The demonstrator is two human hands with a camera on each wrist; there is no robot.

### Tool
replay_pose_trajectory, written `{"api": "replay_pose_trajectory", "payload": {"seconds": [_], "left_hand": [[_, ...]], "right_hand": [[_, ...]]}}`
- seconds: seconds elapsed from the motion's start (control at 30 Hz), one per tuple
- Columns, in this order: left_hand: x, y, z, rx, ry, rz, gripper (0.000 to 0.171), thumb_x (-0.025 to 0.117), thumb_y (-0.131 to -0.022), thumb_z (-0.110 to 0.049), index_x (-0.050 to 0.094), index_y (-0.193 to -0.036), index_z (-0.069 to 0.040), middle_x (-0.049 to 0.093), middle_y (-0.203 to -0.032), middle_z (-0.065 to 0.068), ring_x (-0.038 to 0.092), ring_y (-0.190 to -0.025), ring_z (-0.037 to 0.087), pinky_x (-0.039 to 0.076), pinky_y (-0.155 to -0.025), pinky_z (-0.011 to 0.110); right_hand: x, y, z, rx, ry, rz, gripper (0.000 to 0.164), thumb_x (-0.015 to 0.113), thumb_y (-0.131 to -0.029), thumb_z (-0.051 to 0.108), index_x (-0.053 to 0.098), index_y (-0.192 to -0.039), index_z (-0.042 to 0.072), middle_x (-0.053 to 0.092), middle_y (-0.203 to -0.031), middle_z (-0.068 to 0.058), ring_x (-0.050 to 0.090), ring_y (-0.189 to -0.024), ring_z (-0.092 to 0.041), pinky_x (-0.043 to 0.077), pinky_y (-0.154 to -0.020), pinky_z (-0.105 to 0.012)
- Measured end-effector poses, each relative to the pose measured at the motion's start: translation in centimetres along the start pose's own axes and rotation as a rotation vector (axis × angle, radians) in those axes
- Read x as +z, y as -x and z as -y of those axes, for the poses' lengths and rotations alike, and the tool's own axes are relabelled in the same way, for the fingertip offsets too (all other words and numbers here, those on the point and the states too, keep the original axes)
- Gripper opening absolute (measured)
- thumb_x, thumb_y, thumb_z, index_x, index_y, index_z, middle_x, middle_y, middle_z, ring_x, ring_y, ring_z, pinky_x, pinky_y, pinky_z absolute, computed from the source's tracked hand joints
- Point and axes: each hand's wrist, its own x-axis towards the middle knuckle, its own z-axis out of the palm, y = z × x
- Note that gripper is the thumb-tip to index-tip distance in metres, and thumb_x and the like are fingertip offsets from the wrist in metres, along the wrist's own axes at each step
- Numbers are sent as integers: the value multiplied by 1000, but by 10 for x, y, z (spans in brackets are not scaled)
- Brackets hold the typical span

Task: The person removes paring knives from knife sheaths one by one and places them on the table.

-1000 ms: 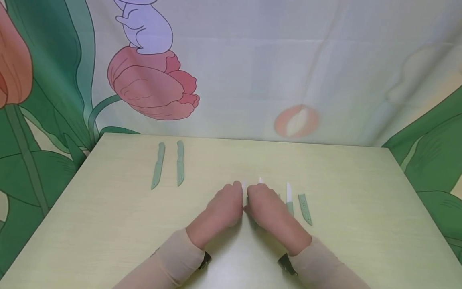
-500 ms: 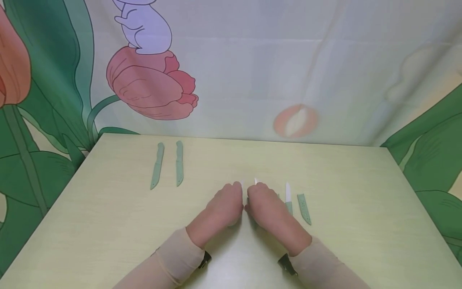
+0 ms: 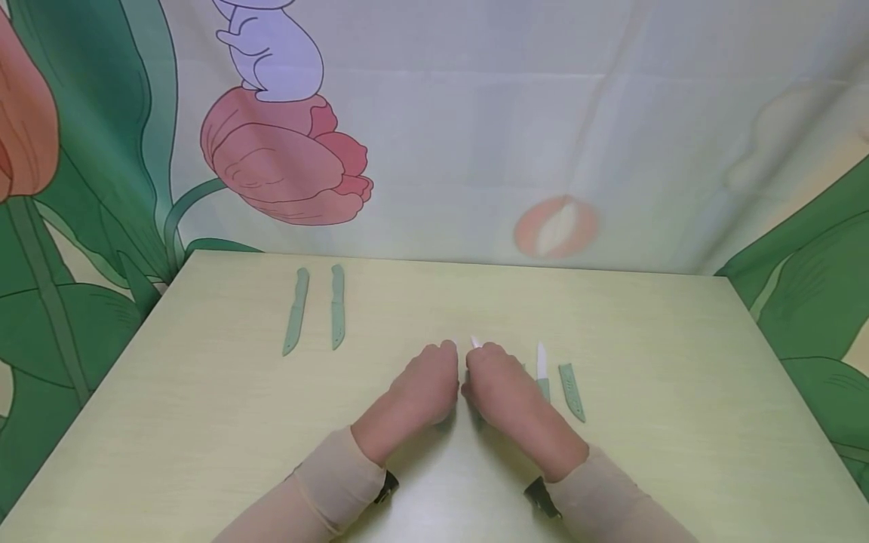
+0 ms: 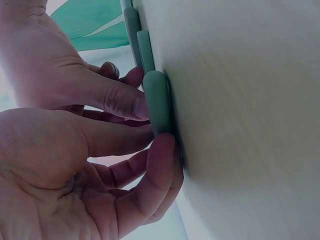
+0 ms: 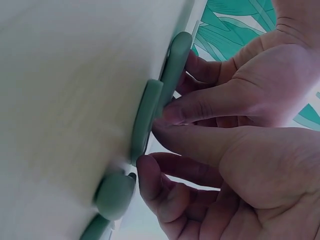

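In the head view my left hand [image 3: 425,383] and right hand [image 3: 501,383] work low over the table with fingertips almost meeting. My left thumb and fingers pinch a green, round-ended knife handle [image 4: 158,97], close against the tabletop. My right thumb and index finger pinch a flat green piece [image 5: 146,122] beside it; I cannot tell whether it is a handle or a sheath. A white blade tip [image 3: 476,342] shows just beyond my right fingers. Most of both held things is hidden by the hands from above.
Right of the hands lie an unsheathed white-bladed knife [image 3: 542,368] and a loose green sheath [image 3: 572,392]. Another green edge peeks out behind the right hand. Two sheathed green knives [image 3: 296,311] lie side by side at the back left. A printed curtain [image 3: 434,136] hangs behind the table [image 3: 204,422].
The white blade tip beyond the right hand has shifted left and tilted. A pale blade seen between the hands earlier is out of sight. Both hands stay nearly in place.
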Motion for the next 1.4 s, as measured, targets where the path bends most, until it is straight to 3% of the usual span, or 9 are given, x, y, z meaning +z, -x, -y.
{"api": "replay_pose_trajectory", "payload": {"seconds": [0.4, 0.63, 0.87, 1.0, 1.17, 1.4], "left_hand": [[-2, 3, 0, -8, 37, -10, 8, 58, -104, 0, 51, -102, 3, 52, -81, 12, 50, -64, 21, 45, -52, 32], [-12, 2, 5, -60, 59, -17, 18, 60, -105, -5, 52, -116, 5, 54, -92, 14, 52, -65, 22, 45, -53, 32], [-28, -1, 18, -22, -70, -90, 30, 68, -105, -16, 56, -123, 5, 56, -95, 13, 57, -68, 23, 51, -57, 33], [-38, -2, 26, -26, -143, -144, 31, 73, -103, -22, 59, -118, 3, 56, -95, 13, 58, -74, 28, 54, -60, 38], [-52, -3, 38, -18, -270, -221, 34, 76, -100, -27, 62, -113, 1, 57, -96, 15, 58, -88, 36, 54, -74, 48], [-69, -13, 63, -62, -334, -256, 39, 73, -100, -31, 63, -118, 2, 58, -109, 20, 56, -105, 42, 52, -89, 57]], "right_hand": [[-5, -2, 0, 31, -29, 25, 14, 78, -95, 8, 67, -88, 3, 56, -82, -7, 54, -71, -22, 50, -63, -34], [-15, -1, -2, 5, -54, 12, 12, 77, -97, 11, 70, -99, 2, 59, -88, -9, 56, -76, -24, 51, -68, -36], [-25, 0, -2, -40, -27, -47, 34, 78, -99, 18, 68, -125, 0, 65, -110, -15, 66, -95, -28, 58, -82, -39], [-28, -2, 0, -65, -2, -98, 38, 79, -98, 24, 69, -128, 3, 67, -113, -15, 68, -95, -29, 59, -79, -42], [-31, -6, 2, -89, 26, -145, 42, 78, -99, 31, 70, -132, 6, 68, -119, -13, 69, -101, -33, 60, -79, -45], [-35, -15, 13, -104, 127, -131, 46, 71, -103, 39, 67, -139, 11, 66, -123, -11, 64, -105, -33, 57, -84, -47]]}}
